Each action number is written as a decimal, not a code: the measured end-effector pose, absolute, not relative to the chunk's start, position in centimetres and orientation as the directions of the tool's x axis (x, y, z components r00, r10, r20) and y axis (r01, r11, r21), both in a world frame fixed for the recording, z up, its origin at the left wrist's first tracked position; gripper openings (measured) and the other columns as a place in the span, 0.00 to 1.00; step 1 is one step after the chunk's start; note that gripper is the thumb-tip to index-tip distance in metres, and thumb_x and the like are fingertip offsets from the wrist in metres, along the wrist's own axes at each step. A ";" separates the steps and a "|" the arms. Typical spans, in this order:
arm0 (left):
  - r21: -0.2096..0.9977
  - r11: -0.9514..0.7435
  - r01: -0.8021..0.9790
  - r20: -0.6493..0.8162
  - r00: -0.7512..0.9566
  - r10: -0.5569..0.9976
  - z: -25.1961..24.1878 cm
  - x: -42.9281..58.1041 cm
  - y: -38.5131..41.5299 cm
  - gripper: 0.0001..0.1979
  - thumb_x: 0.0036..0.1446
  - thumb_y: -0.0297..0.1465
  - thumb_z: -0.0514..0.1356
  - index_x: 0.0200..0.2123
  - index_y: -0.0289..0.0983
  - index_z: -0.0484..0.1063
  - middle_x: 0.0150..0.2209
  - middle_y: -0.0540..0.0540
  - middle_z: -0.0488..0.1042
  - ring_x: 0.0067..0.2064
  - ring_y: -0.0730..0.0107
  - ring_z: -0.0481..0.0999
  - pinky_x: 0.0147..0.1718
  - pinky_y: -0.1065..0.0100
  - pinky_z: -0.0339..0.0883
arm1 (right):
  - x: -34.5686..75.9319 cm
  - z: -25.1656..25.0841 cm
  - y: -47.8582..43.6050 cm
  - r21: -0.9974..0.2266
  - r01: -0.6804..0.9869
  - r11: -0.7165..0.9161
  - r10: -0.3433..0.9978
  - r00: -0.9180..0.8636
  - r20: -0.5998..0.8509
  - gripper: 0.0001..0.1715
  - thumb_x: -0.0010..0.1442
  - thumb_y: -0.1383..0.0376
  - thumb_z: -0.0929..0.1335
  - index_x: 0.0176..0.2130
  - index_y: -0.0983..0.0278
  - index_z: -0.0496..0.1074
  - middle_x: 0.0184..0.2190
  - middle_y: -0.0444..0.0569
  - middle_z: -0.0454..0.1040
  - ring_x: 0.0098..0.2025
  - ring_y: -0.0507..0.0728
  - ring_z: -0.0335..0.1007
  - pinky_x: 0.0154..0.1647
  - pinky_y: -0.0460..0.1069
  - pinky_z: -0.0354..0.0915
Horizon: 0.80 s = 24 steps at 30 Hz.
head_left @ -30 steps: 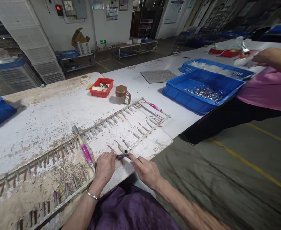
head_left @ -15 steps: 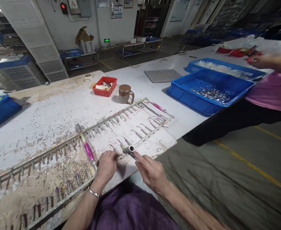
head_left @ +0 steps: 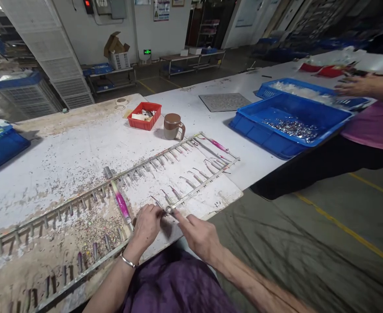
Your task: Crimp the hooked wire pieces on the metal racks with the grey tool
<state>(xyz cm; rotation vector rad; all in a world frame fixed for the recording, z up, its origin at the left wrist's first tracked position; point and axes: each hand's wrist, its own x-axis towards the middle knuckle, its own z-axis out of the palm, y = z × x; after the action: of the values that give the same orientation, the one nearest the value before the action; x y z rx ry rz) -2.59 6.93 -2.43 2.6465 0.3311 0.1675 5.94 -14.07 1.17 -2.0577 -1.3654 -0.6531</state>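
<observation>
A long metal rack (head_left: 146, 161) with short pegs along both rails lies on the worktable, and thin hooked wire pieces (head_left: 196, 176) stick out from several pegs. My left hand (head_left: 146, 224) is closed at the near rail, its fingertips beside a hooked piece (head_left: 157, 201); what they pinch is hidden. My right hand (head_left: 199, 239) grips a metal tube (head_left: 168, 209) with its open end at the near rail, close to my left fingertips. A pink painted crossbar (head_left: 122, 204) of the rack lies just left of my left hand.
Beyond the rack stand a brown mug (head_left: 172, 126) and a red tray (head_left: 145, 116) of small parts. A blue crate (head_left: 257, 134) with shiny metal bits sits to the right, near a co-worker's hand (head_left: 357, 86). Another blue crate (head_left: 4, 150) is at left. Coloured chips litter the table (head_left: 64, 143).
My right hand has lowered the metal tube down and left onto the near rail. My left hand stays almost where it was. The co-worker's hand has shifted and its fingers are spread.
</observation>
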 end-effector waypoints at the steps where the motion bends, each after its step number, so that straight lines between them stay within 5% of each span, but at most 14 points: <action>1: 0.473 -0.858 0.200 0.055 0.965 0.256 -2.4 -2.6 7.0 0.12 0.70 0.24 0.53 0.41 0.39 0.77 0.40 0.45 0.78 0.45 0.61 0.76 0.49 0.60 0.70 | 5.9 1.1 -14.0 -0.185 0.928 -0.324 0.675 0.363 0.643 0.28 0.76 0.68 0.63 0.71 0.62 0.67 0.25 0.41 0.69 0.24 0.51 0.64 0.22 0.46 0.57; 4: 0.502 -0.843 0.190 0.049 0.968 0.247 -2.4 -2.7 7.0 0.12 0.70 0.24 0.54 0.44 0.39 0.77 0.41 0.44 0.79 0.46 0.61 0.77 0.51 0.59 0.70 | 5.9 1.5 -14.2 -0.233 0.922 -0.309 0.701 0.387 0.599 0.25 0.75 0.68 0.64 0.67 0.64 0.72 0.26 0.43 0.71 0.24 0.52 0.66 0.22 0.47 0.58; 9: 0.502 -0.844 0.189 0.050 0.968 0.246 -2.2 -2.6 7.0 0.15 0.74 0.28 0.51 0.40 0.39 0.77 0.37 0.44 0.77 0.43 0.61 0.76 0.46 0.60 0.70 | 5.8 1.8 -14.4 -0.268 0.931 -0.249 0.598 0.366 0.714 0.37 0.73 0.72 0.65 0.76 0.63 0.58 0.28 0.42 0.69 0.25 0.53 0.64 0.25 0.48 0.61; 14: 0.537 -0.820 0.198 0.016 0.970 0.244 -2.1 -2.5 7.1 0.14 0.67 0.21 0.53 0.41 0.39 0.77 0.38 0.46 0.77 0.44 0.63 0.76 0.47 0.62 0.68 | 6.0 1.0 -14.2 -0.214 0.939 -0.268 0.710 0.343 0.615 0.30 0.75 0.70 0.64 0.72 0.62 0.65 0.26 0.40 0.69 0.23 0.51 0.65 0.23 0.46 0.59; 19: 0.549 -0.817 0.177 0.070 0.964 0.256 -1.7 -2.6 7.0 0.14 0.72 0.26 0.52 0.37 0.39 0.76 0.36 0.45 0.77 0.40 0.63 0.76 0.42 0.63 0.68 | 5.8 1.3 -14.4 -0.257 0.937 -0.237 0.622 0.350 0.701 0.38 0.73 0.71 0.65 0.77 0.61 0.56 0.28 0.41 0.69 0.25 0.52 0.65 0.26 0.46 0.62; 24: 0.545 -0.808 0.225 -0.006 0.964 0.264 -1.1 -2.4 6.9 0.14 0.64 0.19 0.54 0.40 0.40 0.77 0.38 0.46 0.79 0.43 0.62 0.77 0.47 0.63 0.69 | 5.5 1.3 -14.2 -0.261 0.921 -0.288 0.677 0.389 0.625 0.32 0.74 0.69 0.64 0.73 0.58 0.63 0.25 0.41 0.70 0.23 0.52 0.66 0.21 0.46 0.60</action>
<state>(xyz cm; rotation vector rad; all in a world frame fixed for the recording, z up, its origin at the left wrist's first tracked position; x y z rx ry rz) -2.44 6.91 -1.15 2.5452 0.3445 0.0942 5.49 -14.22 1.32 -2.0593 -1.3646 -0.5364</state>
